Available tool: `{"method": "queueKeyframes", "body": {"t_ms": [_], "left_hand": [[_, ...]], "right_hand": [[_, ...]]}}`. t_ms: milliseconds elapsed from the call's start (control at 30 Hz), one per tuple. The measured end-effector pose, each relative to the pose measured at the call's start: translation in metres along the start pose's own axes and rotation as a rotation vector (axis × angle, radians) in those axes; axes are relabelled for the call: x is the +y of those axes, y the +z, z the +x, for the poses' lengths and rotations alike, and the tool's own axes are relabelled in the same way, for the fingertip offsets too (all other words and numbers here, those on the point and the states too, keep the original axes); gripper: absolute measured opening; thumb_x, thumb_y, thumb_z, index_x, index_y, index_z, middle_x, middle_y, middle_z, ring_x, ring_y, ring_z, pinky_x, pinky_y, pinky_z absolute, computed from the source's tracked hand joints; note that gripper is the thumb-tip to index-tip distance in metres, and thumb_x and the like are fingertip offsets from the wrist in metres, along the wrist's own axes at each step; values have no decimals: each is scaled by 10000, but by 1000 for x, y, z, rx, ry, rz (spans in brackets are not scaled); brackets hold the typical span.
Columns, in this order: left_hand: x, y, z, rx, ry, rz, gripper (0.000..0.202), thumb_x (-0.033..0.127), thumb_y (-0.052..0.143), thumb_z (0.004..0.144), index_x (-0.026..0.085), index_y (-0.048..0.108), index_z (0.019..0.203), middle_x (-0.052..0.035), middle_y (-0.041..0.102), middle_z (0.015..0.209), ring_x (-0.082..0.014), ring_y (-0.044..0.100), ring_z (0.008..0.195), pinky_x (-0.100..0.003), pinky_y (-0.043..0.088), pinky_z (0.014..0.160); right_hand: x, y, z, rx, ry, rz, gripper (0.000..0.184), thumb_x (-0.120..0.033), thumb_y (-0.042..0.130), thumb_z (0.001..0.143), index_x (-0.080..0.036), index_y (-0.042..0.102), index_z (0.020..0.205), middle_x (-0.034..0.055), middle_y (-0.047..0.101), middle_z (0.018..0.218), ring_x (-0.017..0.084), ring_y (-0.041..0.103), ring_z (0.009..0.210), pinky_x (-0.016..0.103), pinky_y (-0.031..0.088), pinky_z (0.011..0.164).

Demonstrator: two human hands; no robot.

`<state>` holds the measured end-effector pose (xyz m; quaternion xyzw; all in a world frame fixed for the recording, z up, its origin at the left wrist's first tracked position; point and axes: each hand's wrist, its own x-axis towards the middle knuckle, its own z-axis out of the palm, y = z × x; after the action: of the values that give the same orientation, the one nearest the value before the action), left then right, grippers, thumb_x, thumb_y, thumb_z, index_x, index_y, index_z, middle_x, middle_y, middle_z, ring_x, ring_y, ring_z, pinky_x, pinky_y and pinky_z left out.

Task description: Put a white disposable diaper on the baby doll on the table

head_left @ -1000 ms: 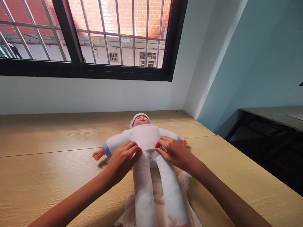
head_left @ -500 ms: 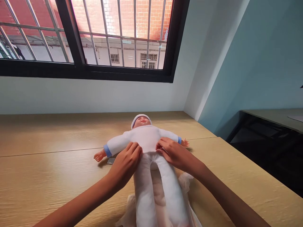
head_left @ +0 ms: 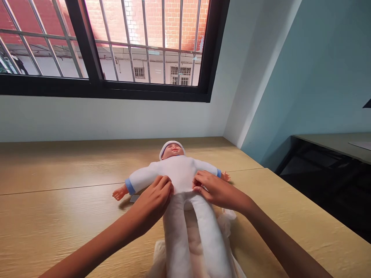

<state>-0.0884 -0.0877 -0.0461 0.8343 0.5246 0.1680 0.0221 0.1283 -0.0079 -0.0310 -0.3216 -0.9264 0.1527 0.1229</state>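
Note:
A baby doll [head_left: 173, 149] in a white cap lies on its back, head toward the window and arms spread. It wears a white top [head_left: 179, 173] with blue cuffs, and its legs are white and padded [head_left: 177, 235]. At the waist, my left hand [head_left: 158, 193] has its fingers closed on the left side of the top's hem. My right hand [head_left: 207, 188] pinches the same hem on the right side. The fingertips of both hands are partly hidden. Pale, crumpled cloth [head_left: 227, 222] lies under and beside the legs.
The doll rests on a wooden table [head_left: 72, 220] against the wall. A barred window [head_left: 150, 42] is above it. To the right, past the table edge, stands a dark desk [head_left: 327, 150] with a pale flat item on it.
The hem of the top sits slightly lower over the waist, with both hands still at it. The view has shifted a little.

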Motion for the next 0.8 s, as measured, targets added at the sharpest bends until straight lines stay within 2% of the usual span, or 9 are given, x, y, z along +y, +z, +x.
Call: {"method": "queueKeyframes", "body": {"t_ms": [100, 200, 300, 467, 600, 700, 800], "left_hand": [[0, 0, 0, 44, -41, -87, 202, 139, 317, 940, 163, 474, 814, -71, 544, 907, -211, 518, 838, -364, 464, 732], [1, 3, -2, 106, -93, -149, 80, 246, 501, 908, 167, 498, 896, -59, 558, 947, -217, 548, 852, -375, 479, 740], [3, 9, -2, 175, -86, -124, 133, 250, 595, 863, 165, 515, 926, -57, 569, 953, -228, 565, 870, -381, 488, 752], [4, 18, 0, 266, -11, -7, 75, 230, 527, 910, 161, 551, 923, -47, 592, 899, -207, 559, 806, -344, 487, 697], [5, 27, -2, 296, 88, 190, 181, 159, 420, 943, 148, 570, 842, -48, 585, 816, -205, 537, 743, -334, 478, 638], [7, 33, -4, 348, 170, 322, 208, 91, 395, 925, 123, 573, 823, -71, 588, 824, -219, 537, 763, -346, 493, 649], [9, 38, -6, 416, 219, 394, 191, 36, 384, 902, 87, 565, 865, -109, 593, 890, -248, 542, 864, -367, 510, 725]], "right_hand": [[-1, -2, -1, -11, 24, 19, 146, -205, 429, 925, -189, 489, 793, 29, 568, 909, 174, 533, 844, 305, 412, 711], [-3, -6, -3, -24, 51, 34, 158, -242, 412, 938, -194, 478, 802, 12, 578, 907, 165, 527, 840, 292, 409, 718], [-2, -10, -4, -51, 83, 64, 172, -279, 392, 949, -199, 475, 820, 3, 590, 907, 161, 522, 831, 281, 409, 715], [1, -12, -2, -130, 58, 87, 165, -288, 400, 942, -197, 494, 841, 23, 577, 957, 173, 515, 876, 295, 415, 747], [2, -12, -1, -181, 16, 92, 154, -276, 404, 935, -186, 502, 858, 51, 551, 958, 196, 505, 907, 348, 416, 805], [4, -11, 0, -213, -2, 110, 153, -283, 411, 934, -183, 512, 876, 59, 544, 971, 207, 498, 930, 374, 413, 831], [5, -11, 0, -235, -4, 138, 148, -290, 423, 932, -187, 515, 878, 49, 545, 971, 202, 497, 947, 365, 411, 839]]}}
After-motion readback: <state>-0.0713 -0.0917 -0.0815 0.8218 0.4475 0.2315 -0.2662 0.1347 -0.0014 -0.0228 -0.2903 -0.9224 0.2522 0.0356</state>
